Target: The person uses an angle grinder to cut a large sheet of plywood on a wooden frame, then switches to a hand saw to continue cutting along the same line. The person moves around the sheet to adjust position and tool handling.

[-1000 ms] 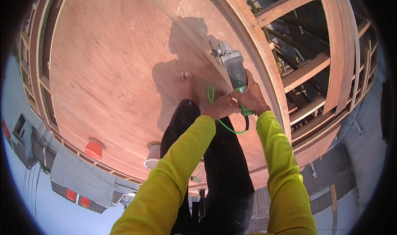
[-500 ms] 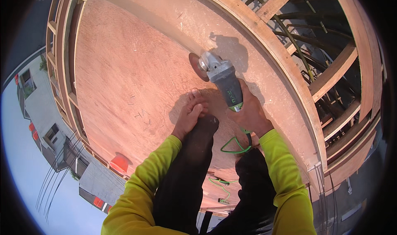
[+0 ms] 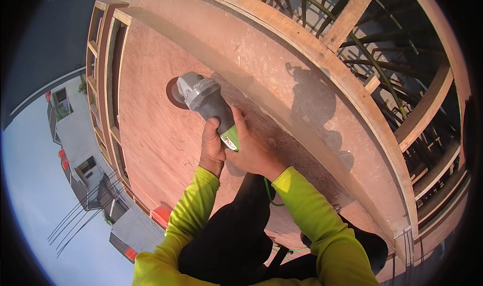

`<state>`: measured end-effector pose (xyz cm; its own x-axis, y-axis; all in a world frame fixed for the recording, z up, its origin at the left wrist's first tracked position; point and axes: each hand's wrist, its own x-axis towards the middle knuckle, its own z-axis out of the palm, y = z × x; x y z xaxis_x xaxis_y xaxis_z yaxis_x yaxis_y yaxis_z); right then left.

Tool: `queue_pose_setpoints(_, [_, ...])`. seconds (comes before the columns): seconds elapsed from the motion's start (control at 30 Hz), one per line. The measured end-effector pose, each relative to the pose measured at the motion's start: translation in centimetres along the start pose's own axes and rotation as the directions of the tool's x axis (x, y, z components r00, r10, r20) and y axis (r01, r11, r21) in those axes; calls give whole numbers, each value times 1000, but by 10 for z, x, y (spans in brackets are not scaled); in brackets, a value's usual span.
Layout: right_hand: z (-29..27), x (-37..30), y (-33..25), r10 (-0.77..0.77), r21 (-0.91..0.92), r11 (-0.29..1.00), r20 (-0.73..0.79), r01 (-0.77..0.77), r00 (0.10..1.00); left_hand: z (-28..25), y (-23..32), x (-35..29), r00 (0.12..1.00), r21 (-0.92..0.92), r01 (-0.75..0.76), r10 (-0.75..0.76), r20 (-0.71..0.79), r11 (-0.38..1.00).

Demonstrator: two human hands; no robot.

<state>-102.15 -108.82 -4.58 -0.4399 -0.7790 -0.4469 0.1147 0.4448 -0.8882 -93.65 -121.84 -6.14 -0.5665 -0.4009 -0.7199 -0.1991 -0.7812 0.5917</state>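
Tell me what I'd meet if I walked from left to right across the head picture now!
Grey building with windows → the grinder's brown disc → left hand → right hand → dark shadow on the wood → short wooden crossbeam.

The supporting surface is a broad deck [image 3: 151,102] of reddish-brown plywood, grain visible and finish uneven. A paler, dusty strip [image 3: 261,59] runs along its far right side, set off by a long diagonal edge; whether the strip sits higher or lower cannot be determined. A timber rim [image 3: 322,57] borders the strip's outer side. Several thin dark slivers [image 3: 188,162], possibly nails, lie scattered on the deck, left of centre. Pale chips [image 3: 236,48] and dust rest on the strip. A red bucket [image 3: 161,215], partly hidden, stands near the deck's left edge. A dark shadow [image 3: 313,102] falls across the strip.
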Motion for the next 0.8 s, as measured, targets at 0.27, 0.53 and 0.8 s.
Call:
queue_pose_setpoints(0.27, [8,14,8,-4,187,982,143,-23,990,-24,19,33,994,-9,-77,78,74,997])
queue_pose_setpoints(0.53, [32,46,28,-253,143,949,-191,282,948,-24,30,63,994,-23,-108,108,11,994])
queue_pose_setpoints(0.8, [16,53,15,-186,174,963,-120,205,975,-25,43,72,997,-87,-52,56,51,995])
